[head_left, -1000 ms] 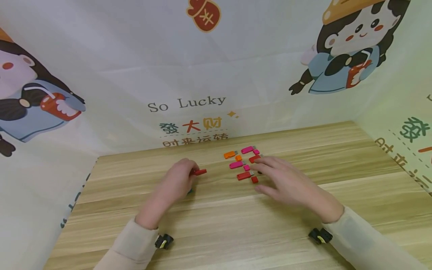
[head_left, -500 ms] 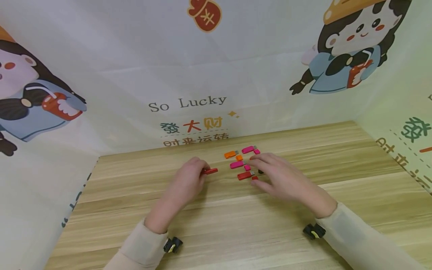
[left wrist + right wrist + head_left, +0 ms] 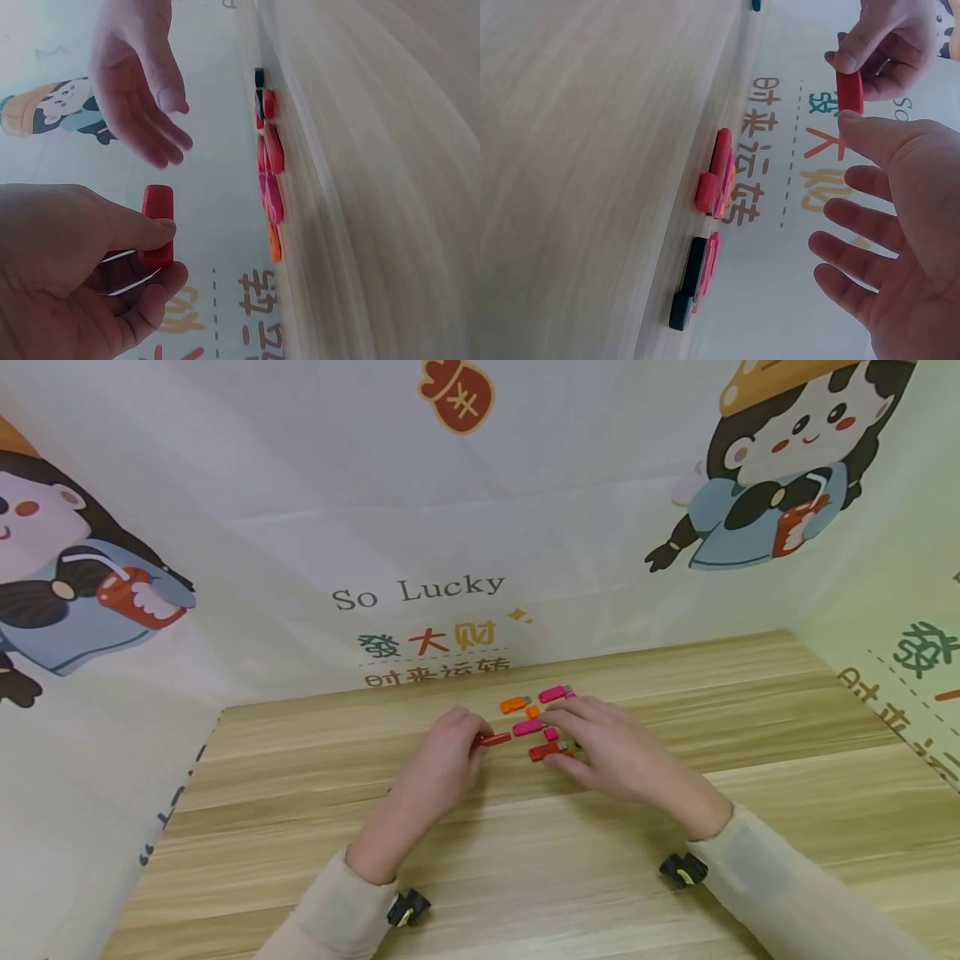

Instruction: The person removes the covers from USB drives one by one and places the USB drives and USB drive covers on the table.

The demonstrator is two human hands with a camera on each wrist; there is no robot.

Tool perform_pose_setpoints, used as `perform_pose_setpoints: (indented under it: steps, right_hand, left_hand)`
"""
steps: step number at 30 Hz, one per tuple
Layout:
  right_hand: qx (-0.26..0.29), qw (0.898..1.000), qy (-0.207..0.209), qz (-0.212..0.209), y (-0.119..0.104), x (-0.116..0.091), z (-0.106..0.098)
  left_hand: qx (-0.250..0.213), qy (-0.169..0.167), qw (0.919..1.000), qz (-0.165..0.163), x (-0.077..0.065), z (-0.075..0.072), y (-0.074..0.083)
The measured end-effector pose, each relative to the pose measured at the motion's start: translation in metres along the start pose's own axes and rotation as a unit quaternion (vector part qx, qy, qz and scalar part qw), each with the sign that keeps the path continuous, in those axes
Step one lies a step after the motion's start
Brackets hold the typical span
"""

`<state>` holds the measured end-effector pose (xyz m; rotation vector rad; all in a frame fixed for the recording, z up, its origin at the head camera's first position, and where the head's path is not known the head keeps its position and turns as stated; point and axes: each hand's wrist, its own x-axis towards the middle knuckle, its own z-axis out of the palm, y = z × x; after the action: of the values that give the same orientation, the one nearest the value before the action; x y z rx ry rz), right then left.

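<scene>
My left hand [image 3: 450, 756] pinches a red USB stick [image 3: 158, 201] between thumb and fingers, raised above the table. Facing it, my right hand [image 3: 622, 752] is held with its fingers apart and nothing in them; in the right wrist view its thumb tip is right at the stick's end. Below the right hand lie an orange USB stick [image 3: 513, 704], a magenta one [image 3: 553, 694], a second magenta one [image 3: 527, 727] and a red one [image 3: 542, 752]. Loose caps sit beside their plugs, among them an orange cap [image 3: 532, 712] and a pink cap [image 3: 551, 734].
A black USB stick [image 3: 694, 266] lies on the wooden table [image 3: 300, 818], mostly hidden by the right hand in the head view. A small teal item [image 3: 757, 4] lies farther left. Printed cloth [image 3: 300, 527] walls the table at the back and sides.
My left hand has moved right with the red USB stick, toward the right hand. My right hand has shifted slightly left over the row of sticks, its fingers still spread.
</scene>
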<state>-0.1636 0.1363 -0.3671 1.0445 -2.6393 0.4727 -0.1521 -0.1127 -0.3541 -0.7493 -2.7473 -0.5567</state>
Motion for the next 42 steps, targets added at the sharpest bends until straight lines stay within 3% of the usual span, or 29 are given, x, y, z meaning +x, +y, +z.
perform_pose_setpoints:
  steps: [18, 26, 42]
  right_hand:
    - [0.008, 1.0, 0.013, -0.011, -0.007, 0.011, 0.005]
    - [0.009, 1.0, -0.001, -0.001, -0.009, 0.013, 0.005]
    - [0.022, 0.999, 0.028, -0.022, -0.008, 0.012, 0.009]
  left_hand:
    - [-0.007, -0.003, 0.9999, 0.007, 0.007, 0.01, 0.02]
    - [-0.002, -0.01, 0.9999, 0.007, 0.01, 0.012, 0.027]
    - [-0.01, 0.004, 0.9998, 0.014, 0.01, 0.019, 0.03]
